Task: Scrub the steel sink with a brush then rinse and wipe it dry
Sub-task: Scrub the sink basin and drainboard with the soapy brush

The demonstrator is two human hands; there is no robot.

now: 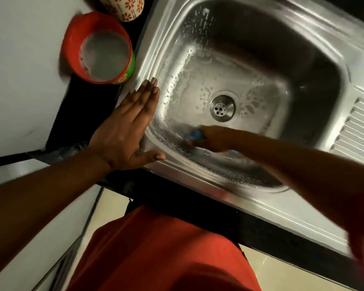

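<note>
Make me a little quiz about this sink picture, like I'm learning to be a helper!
1. True or false: the left hand lies flat on the rim of the steel sink.
2. What colour is the brush that the right hand holds in the basin? A) yellow B) blue C) pink
3. Fill in: the red tub stands on the counter beside the sink's ____ side, by the left hand.

Key:
1. True: the fingers are straight and pressed on the rim.
2. B: the brush is blue, though blurred.
3. Left: it stands just past the left fingertips.
</note>
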